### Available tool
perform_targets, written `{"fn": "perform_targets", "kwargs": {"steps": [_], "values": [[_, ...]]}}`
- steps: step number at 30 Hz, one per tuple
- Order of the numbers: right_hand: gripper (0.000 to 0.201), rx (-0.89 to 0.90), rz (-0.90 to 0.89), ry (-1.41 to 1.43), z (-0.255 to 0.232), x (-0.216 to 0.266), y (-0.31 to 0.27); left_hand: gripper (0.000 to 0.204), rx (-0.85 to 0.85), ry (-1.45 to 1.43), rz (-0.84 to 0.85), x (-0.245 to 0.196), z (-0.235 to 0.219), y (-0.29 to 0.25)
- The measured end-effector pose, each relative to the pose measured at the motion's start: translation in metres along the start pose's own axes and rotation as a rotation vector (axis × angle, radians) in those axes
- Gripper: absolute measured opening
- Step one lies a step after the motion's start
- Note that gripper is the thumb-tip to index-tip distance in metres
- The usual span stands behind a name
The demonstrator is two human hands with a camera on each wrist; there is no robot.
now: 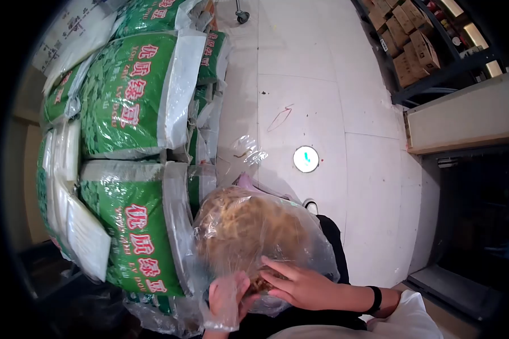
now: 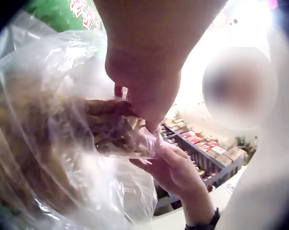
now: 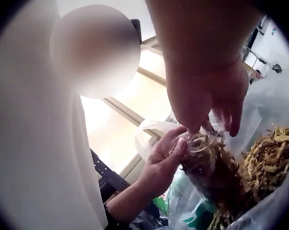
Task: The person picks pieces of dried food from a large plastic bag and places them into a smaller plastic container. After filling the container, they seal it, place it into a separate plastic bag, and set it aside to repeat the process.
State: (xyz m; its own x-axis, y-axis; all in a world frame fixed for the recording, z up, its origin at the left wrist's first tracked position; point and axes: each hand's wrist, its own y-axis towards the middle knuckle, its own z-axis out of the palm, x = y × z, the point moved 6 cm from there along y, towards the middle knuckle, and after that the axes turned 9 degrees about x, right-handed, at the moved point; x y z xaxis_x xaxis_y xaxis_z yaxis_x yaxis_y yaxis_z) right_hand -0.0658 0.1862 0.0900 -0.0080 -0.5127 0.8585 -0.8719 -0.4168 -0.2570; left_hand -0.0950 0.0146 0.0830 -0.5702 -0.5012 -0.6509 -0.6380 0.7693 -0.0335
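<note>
Here, the left hand [image 3: 156,165] and right hand [image 1: 305,288] are meeting at a clear plastic container [image 2: 148,143]

The left thumb and fingers are pinching the container's rim; the right fingers are spreading over it and touching it, though whether they are gripping, I cannot tell. Brown dried strips [image 3: 271,155] are filling both the container and a large clear plastic bag [image 1: 322,257]. The container is sitting at the bag's near end, close to the person's body. Stacked green mung-bean sacks [image 1: 110,96] are standing just left of the bag.
</note>
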Motion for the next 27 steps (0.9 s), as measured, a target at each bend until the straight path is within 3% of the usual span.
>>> {"fn": "perform_targets", "kwargs": {"steps": [4, 5, 6, 8, 9, 11, 12, 14, 15, 17, 19, 22, 25, 27], "values": [[0.038, 0.073, 0.012, 0.067, -0.034, 0.016, -0.014, 0.051, 0.013, -0.077, -0.123, 0.01, -0.006, 0.001], [0.032, 0.221, 0.168, 0.12, -0.051, 0.019, -0.018, 0.046, 0.003, -0.087, -0.174, 0.012, -0.011, 0.002], [0.032, 0.23, 0.17, 0.128, -0.068, 0.02, -0.021, 0.041, -0.013, -0.096, -0.222, 0.012, -0.015, 0.005], [0.024, 0.104, 0.175, 0.136, -0.106, 0.013, -0.028, 0.032, -0.038, -0.093, -0.292, 0.011, -0.019, 0.007], [0.018, 0.031, 0.2, 0.281, -0.124, 0.003, -0.031, 0.031, -0.079, -0.129, -0.324, 0.018, -0.017, 0.002], [0.022, -0.003, 0.344, 0.312, -0.161, -0.02, -0.024, 0.025, -0.14, -0.205, -0.415, 0.023, -0.024, 0.0], [0.026, -0.037, 0.328, 0.204, -0.176, -0.039, -0.013, 0.025, -0.152, -0.201, -0.425, 0.023, -0.029, 0.001], [0.029, -0.039, 0.479, 0.162, -0.182, -0.113, 0.018, 0.021, -0.122, -0.322, -0.621, 0.036, -0.029, -0.009], [0.031, -0.042, 0.497, 0.201, -0.173, -0.167, 0.037, 0.02, -0.129, -0.307, -0.575, 0.034, -0.035, -0.015], [0.037, 0.083, 0.509, -0.145, -0.16, -0.241, 0.094, 0.021, -0.127, -0.293, -0.507, 0.048, -0.033, -0.018], [0.029, 0.231, 0.542, -0.301, -0.121, -0.314, 0.152, 0.021, -0.126, -0.274, -0.518, 0.072, -0.026, -0.02], [0.028, 0.419, 0.437, -0.449, -0.042, -0.445, 0.225, 0.021, -0.135, -0.234, -0.574, 0.109, -0.015, -0.021], [0.034, 0.535, 0.47, -0.577, 0.004, -0.516, 0.287, 0.022, -0.14, -0.212, -0.643, 0.14, -0.005, -0.029], [0.036, 0.634, 0.488, -0.701, 0.02, -0.531, 0.324, 0.022, -0.133, -0.202, -0.676, 0.156, -0.001, -0.033]]}}
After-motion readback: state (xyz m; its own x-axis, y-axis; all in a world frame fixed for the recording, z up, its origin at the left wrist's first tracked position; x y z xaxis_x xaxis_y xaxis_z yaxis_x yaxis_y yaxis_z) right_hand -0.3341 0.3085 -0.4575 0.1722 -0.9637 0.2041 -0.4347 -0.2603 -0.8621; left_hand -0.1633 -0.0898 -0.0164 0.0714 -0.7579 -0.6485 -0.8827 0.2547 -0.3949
